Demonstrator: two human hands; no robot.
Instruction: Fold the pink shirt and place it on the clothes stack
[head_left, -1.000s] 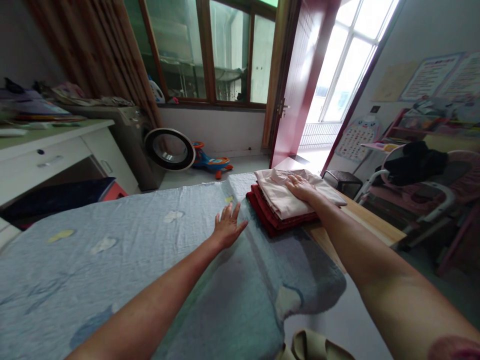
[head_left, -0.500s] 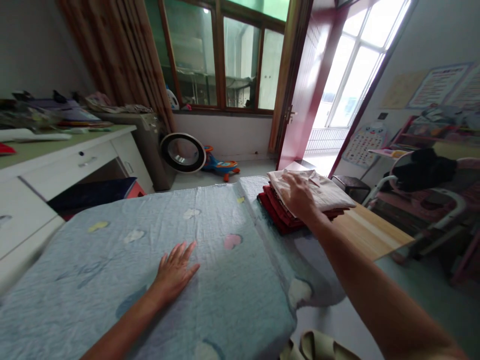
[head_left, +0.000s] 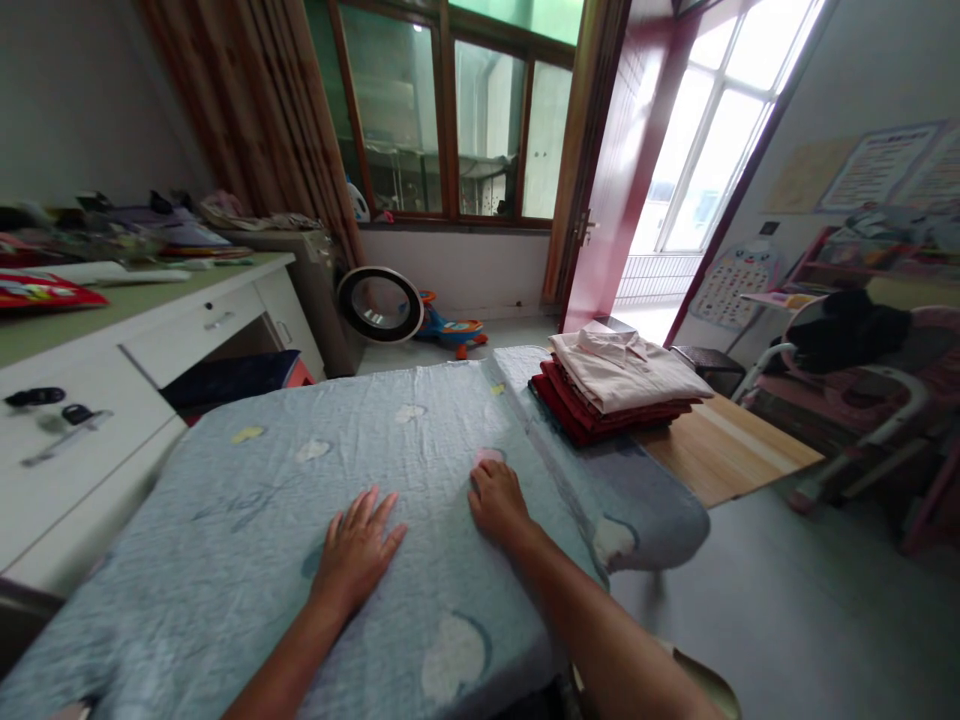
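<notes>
My left hand [head_left: 356, 547] lies flat on a pale blue cloth [head_left: 247, 560] with printed hearts and clouds, fingers spread and nothing in them. To its right, my right hand [head_left: 498, 500] rests on the same cloth, knuckles bent and fingers curled together over a pink heart print. No garment shows in that hand. Beyond it, at the right side of the cloth-covered table, sits a stack of folded clothes: a pale pink collared shirt [head_left: 626, 368] on top, dark red garments [head_left: 577, 415] beneath. Neither hand touches the stack.
A wooden board [head_left: 739, 445] juts out right of the stack. White drawers [head_left: 90, 420] and a cluttered green desktop [head_left: 45, 335] stand left. Behind are a washing machine with its round door [head_left: 381, 304] open and a blue ride-on toy [head_left: 454, 333]. A pink chair [head_left: 855, 370] stands at right.
My right hand has left the top of the clothes stack and come down left onto the blue cloth, its fingers now curled. My left hand stays flat in nearly the same place. The view shifted slightly.
</notes>
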